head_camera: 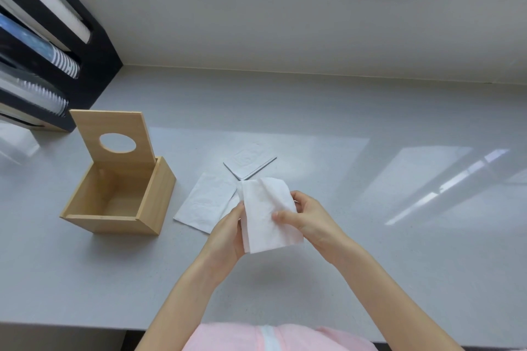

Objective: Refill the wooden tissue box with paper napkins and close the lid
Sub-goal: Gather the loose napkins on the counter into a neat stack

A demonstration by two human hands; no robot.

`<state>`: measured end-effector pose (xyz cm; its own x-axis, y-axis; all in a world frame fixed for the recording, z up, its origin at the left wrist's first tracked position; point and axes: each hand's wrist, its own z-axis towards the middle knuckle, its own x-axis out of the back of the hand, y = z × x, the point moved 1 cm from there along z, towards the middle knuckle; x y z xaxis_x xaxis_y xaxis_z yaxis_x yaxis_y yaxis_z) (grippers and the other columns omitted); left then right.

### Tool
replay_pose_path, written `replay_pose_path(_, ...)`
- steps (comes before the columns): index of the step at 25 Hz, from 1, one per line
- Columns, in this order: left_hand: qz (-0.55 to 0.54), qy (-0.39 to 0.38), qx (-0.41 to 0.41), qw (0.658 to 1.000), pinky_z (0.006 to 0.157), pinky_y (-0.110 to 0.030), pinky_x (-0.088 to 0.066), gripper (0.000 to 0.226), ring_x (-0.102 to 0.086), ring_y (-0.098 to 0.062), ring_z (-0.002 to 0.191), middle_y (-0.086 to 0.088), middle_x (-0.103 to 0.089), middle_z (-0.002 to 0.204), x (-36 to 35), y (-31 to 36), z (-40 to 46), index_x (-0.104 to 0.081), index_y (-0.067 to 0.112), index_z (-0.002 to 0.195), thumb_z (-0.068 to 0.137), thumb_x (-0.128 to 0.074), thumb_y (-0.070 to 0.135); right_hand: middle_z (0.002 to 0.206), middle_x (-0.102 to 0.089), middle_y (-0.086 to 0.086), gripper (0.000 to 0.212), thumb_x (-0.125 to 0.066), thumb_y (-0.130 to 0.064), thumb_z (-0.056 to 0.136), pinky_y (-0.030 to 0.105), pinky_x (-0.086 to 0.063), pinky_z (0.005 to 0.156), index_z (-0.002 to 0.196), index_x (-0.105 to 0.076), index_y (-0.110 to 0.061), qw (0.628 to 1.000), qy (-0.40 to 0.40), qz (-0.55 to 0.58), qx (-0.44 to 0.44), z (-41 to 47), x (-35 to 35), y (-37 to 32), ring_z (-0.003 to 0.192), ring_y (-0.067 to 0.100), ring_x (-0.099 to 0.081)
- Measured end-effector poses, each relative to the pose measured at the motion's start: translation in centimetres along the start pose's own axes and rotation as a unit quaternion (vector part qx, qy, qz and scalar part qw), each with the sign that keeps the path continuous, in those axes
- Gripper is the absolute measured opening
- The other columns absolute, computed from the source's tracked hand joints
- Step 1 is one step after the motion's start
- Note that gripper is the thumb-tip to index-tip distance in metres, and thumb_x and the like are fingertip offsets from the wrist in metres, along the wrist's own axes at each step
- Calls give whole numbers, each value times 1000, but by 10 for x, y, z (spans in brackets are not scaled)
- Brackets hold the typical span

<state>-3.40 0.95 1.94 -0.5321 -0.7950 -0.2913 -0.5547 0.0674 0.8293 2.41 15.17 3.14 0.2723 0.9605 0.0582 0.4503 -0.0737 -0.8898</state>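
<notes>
The wooden tissue box [148,205] stands on the counter at the left, and I see nothing inside it. Its lid [85,125], which has a round hole, is tipped upright at the back. Both hands hold one white paper napkin [262,225] above the counter, right of the box. My left hand [228,232] grips its left edge. My right hand [306,215] pinches its right side. An unfolded napkin [204,202] lies flat beside the box. Behind it lies a small stack of folded napkins [249,161].
A black rack [97,65] with stacked cups and lids stands at the far left against the wall. The grey counter [370,208] runs to the wall behind, and its front edge is near my body. A pink garment [228,336] shows at the bottom.
</notes>
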Motion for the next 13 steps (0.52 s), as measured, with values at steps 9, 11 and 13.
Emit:
replay_pose_path(9,-7,13,10,1000,77,-34,-54,37,-68,-15,92,1,-73,101,10,-6,-3,-62,25,109,92,-35,44,90,-64,-3,19,-62,-11,81,18,-47,61,92,-53,-24,997,35,-60,14,4,-15,5,77,9,-61)
replay_pose_path(11,7,13,4,1000,77,-33,-54,34,-68,-18,94,0,-73,101,13,-8,-5,-64,22,107,91,-40,40,94,-65,0,18,-61,-14,81,21,-48,63,93,-52,-25,997,38,-70,16,4,-19,5,81,13,-62)
replay_pose_path(13,18,35,-5,999,79,-34,-53,29,-67,-19,93,-2,-73,101,15,-9,-6,-64,17,109,92,-44,30,99,-65,1,19,-60,-19,83,22,-48,65,99,-51,-24,997,31,-65,12,4,-22,3,85,15,-62)
